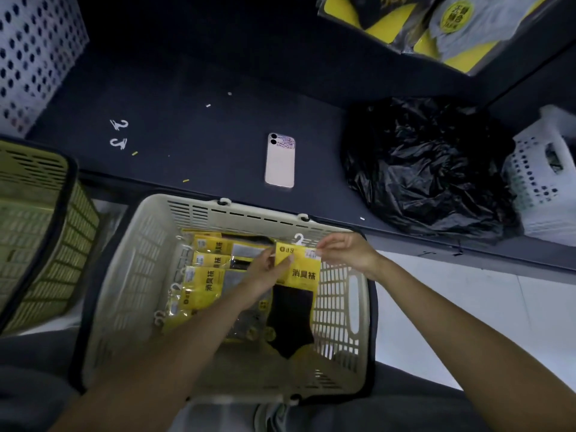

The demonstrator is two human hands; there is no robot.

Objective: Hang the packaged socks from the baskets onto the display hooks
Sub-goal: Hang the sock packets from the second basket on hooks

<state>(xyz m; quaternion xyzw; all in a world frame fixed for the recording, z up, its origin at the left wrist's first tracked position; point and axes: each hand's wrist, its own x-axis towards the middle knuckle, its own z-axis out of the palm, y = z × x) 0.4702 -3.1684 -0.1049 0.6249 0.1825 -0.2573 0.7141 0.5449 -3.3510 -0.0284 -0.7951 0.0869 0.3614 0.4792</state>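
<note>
1. Pack: the yellow-carded clear pack of black socks point(297, 269) is held in both hands over the right half of the beige slotted plastic basket point(249, 213). It is apart from the other yellow sock packs point(205, 282), which lie along the basket's left side.
2. Left hand point(268, 269) grips the card's left edge, with the thumb on the front face and the fingers curled behind.
3. Right hand point(343, 249) pinches the card's top right corner with its fingertips, just beside the hanger.
4. The pack's long axis runs away from the person. The small white plastic hanger hook point(300, 239) is at the far end, pointing toward the dark navy shelf point(187, 120). The sock toe is at the near end, toward the body.
5. Key relation: no display hook is in frame. The hung yellow-and-grey packs point(436, 26) at the top right edge suggest the display is up and to the right of the hands, past the shelf. That makes the right hand the nearer one.
6. Judgement: the next move is a lift up and right with the hanger leading. The right hand would carry and the left would steady or let go.
7. Risk: the pack could swing on the corner pinch, so the hanger opening would meet the rod skewed.
</note>
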